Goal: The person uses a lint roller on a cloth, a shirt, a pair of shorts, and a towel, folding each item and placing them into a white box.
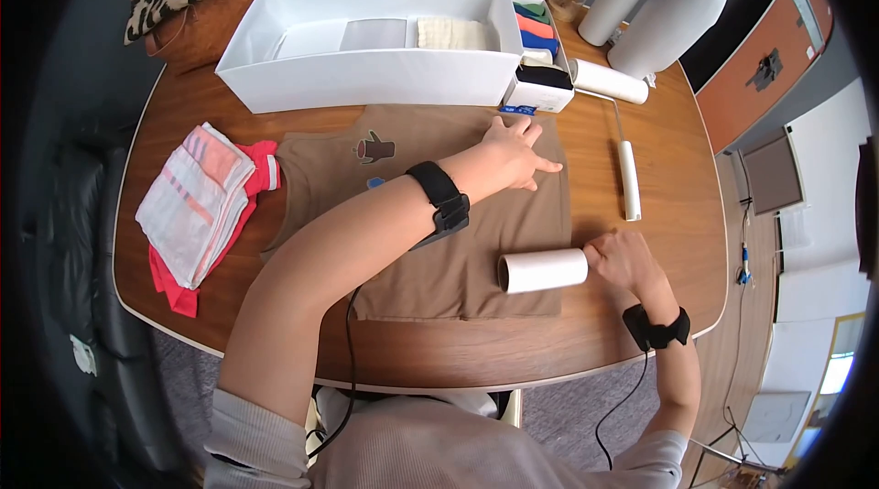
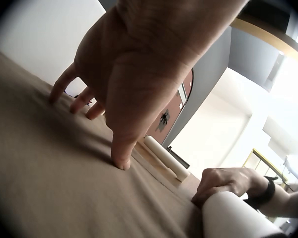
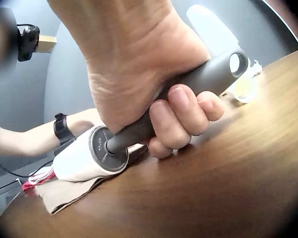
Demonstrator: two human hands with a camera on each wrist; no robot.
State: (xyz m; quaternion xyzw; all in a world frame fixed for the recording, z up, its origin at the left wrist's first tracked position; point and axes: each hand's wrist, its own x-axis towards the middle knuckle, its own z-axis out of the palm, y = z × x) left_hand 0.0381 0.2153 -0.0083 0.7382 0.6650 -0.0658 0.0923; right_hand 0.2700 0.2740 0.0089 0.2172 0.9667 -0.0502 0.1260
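A brown sleeveless shirt with small printed figures lies spread on the wooden table. My left hand rests on its upper right part. In the left wrist view, the thumb and fingertips of that hand press into the cloth, which creases around them. My right hand grips a lint roller, whose white cylinder lies over the shirt's lower right. In the right wrist view, curled fingers wrap the roller's dark grey handle, and the white cylinder reaches over the shirt's edge.
A large white box with a cream cloth inside stands behind the shirt. Beside it, a small box holds folded clothes. Folded white and pink-red clothes lie left. A white-handled roller and white cylinders are at right.
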